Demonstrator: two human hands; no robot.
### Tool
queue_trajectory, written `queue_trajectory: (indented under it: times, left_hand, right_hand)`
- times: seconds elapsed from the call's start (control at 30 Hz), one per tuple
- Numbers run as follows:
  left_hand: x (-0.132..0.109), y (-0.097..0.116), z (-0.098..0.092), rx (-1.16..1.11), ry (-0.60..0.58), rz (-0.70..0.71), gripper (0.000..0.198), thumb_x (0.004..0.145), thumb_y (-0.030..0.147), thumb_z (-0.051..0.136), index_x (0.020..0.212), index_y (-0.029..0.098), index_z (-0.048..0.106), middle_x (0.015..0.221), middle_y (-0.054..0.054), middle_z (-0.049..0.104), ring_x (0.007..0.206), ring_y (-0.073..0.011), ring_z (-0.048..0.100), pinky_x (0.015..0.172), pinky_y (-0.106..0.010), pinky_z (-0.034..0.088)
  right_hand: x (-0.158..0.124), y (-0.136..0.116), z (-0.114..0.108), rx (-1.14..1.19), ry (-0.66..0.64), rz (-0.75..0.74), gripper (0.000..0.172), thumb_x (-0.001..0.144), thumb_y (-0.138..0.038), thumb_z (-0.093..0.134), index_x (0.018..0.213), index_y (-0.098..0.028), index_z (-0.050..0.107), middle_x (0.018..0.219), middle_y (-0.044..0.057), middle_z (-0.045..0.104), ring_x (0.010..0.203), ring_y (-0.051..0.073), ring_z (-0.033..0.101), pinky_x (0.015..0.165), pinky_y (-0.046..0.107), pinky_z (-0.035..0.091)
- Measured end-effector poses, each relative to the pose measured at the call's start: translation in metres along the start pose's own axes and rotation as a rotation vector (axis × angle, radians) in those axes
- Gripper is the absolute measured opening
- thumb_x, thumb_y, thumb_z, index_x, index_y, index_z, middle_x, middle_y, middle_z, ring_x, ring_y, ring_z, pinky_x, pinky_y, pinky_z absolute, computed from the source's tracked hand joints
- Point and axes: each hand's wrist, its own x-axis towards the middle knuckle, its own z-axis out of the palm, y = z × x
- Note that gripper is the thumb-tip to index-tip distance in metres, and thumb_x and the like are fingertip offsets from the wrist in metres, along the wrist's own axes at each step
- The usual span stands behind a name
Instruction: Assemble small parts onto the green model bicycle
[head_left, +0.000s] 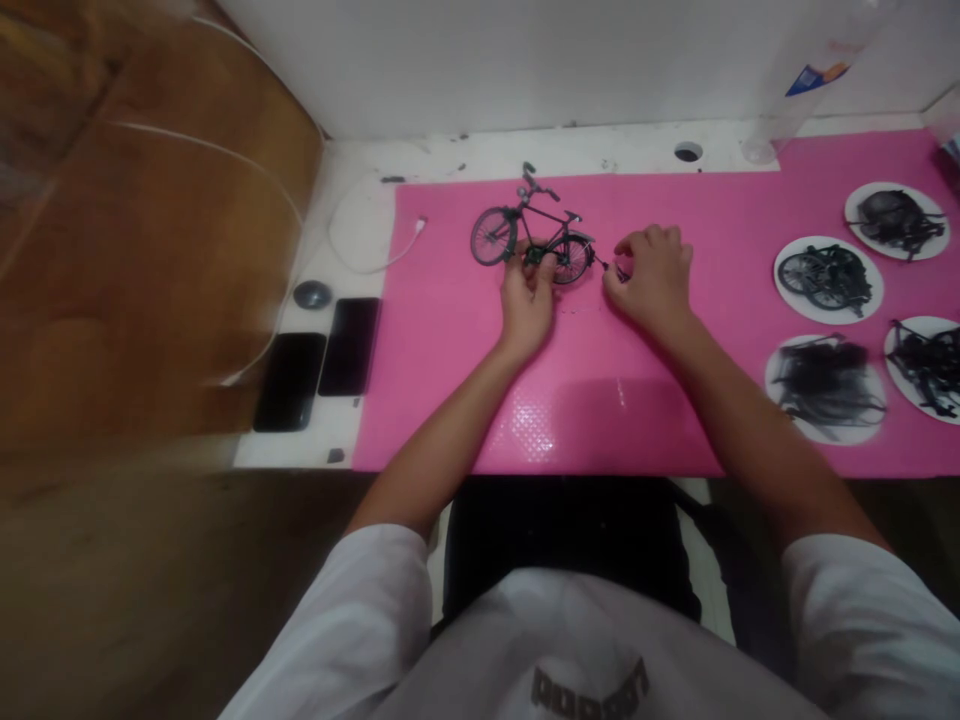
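Left hand (527,305) curled, right hand (652,278) pinched — arms (442,440) outstretched

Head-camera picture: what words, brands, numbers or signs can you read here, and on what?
None reads clearly.
Shirt: dark lettering across the chest, too blurred to quote.
Clear bottle: reddish marking and a blue-and-orange patch, also too blurred.

A model bicycle (560,238) is showing a mostly matt finish while a textured, plastic-looking sheet (431,385) is gleaming, a clear plastic bottle (814,82) looking smooth and cloth sleeves (367,600) dull.
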Motion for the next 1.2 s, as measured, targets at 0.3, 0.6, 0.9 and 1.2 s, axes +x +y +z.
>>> queue_trajectory:
  times: [0.3, 0.6, 0.9, 1.2]
  left_hand:
    - [0.004, -0.002, 0.001, -0.096, 0.047, -0.174, 0.077, 0.082, 0.079, 0.085, 0.137, 0.03, 0.065, 0.108, -0.007, 0.076, 0.097, -0.0229, 0.08, 0.079, -0.032, 0.07]
    - [0.007, -0.001, -0.001, -0.176, 0.033, -0.201, 0.083, 0.068, 0.069, 0.101, 0.13, 0.028, 0.066, 0.11, -0.007, 0.077, 0.105, -0.0262, 0.082, 0.086, -0.038, 0.072]
    - [0.013, 0.0, -0.004, -0.263, 0.088, -0.346, 0.074, 0.077, 0.062, 0.1, 0.13, 0.025, 0.064, 0.113, -0.007, 0.08, 0.106, -0.0235, 0.082, 0.092, -0.039, 0.072]
    - [0.012, 0.001, -0.004, -0.203, 0.107, -0.312, 0.071, 0.082, 0.066, 0.095, 0.131, 0.024, 0.063, 0.114, -0.01, 0.082, 0.099, -0.0248, 0.085, 0.082, -0.037, 0.072]
  right_hand:
    - [-0.002, 0.001, -0.004, -0.1, -0.144, 0.034, 0.036, 0.109, -0.041, 0.056, 0.113, -0.009, 0.073, 0.127, 0.03, 0.066, 0.126, 0.047, 0.057, 0.104, 0.068, 0.045]
    - [-0.001, -0.007, -0.012, -0.075, -0.181, 0.049, 0.027, 0.108, -0.029, 0.057, 0.122, -0.012, 0.074, 0.125, 0.026, 0.07, 0.125, 0.044, 0.058, 0.101, 0.059, 0.048]
    - [-0.002, -0.007, -0.012, -0.007, 0.012, -0.035, 0.034, 0.115, -0.031, 0.051, 0.124, -0.02, 0.082, 0.116, 0.015, 0.081, 0.108, 0.033, 0.069, 0.096, 0.048, 0.049]
    - [-0.013, -0.015, -0.002, 0.228, 0.212, -0.231, 0.041, 0.119, -0.04, 0.042, 0.122, -0.025, 0.08, 0.11, 0.012, 0.08, 0.11, 0.029, 0.072, 0.104, 0.047, 0.056]
